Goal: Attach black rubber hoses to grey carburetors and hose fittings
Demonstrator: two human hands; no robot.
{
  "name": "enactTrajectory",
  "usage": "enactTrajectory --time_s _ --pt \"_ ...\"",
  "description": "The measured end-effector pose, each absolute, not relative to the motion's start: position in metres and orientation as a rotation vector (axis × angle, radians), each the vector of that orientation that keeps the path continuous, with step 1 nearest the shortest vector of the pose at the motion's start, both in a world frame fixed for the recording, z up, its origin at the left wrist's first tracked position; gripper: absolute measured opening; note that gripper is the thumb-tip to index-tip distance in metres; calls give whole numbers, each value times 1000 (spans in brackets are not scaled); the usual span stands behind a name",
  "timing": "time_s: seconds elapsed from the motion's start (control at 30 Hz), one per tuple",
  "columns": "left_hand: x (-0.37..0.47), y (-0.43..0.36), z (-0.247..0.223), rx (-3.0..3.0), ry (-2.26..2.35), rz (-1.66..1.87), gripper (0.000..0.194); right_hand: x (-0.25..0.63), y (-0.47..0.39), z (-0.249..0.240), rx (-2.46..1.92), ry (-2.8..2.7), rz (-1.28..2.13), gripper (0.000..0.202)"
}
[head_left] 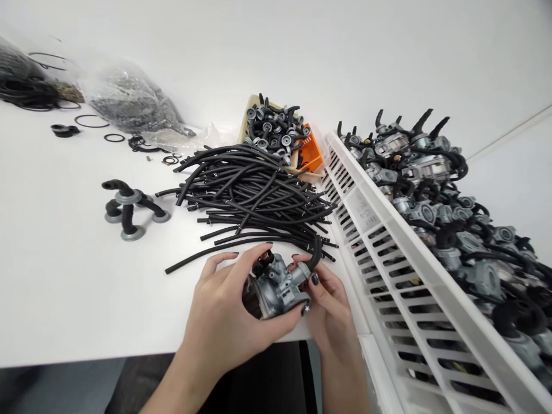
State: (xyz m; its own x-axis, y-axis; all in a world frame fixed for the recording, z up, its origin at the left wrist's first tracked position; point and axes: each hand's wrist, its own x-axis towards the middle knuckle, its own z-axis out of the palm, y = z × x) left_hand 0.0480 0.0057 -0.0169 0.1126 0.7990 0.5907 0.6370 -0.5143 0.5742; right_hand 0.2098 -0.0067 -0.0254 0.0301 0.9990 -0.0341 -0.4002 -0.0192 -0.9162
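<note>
A grey metal carburetor (278, 290) is held over the table's front edge. My left hand (228, 310) wraps around its body from the left, thumb along the near side. On the right, the fingers of my right hand (330, 299) close around the carburetor's round cap (301, 275), from which a bent black rubber boot (316, 253) sticks up. Just beyond both hands lies a pile of black rubber hoses (259, 195), several with small clips. To the left, several loose caps with black boots (129, 210) stand clustered on the white table (77, 299).
A white slotted crate (388, 253) full of carburetors (470, 236) stands close on the right. Behind the hoses are a beige bin (249, 109) of booted caps and an orange container (311, 150). Plastic bags (133, 98) and black rings (114, 138) lie at the back left.
</note>
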Motion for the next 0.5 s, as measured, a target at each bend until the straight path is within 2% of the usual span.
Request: enactTrajectory --time_s 0.5 --pt "48 5 -21 2328 1388 1362 59 208 -8 -30 -1035 -866 1244 23"
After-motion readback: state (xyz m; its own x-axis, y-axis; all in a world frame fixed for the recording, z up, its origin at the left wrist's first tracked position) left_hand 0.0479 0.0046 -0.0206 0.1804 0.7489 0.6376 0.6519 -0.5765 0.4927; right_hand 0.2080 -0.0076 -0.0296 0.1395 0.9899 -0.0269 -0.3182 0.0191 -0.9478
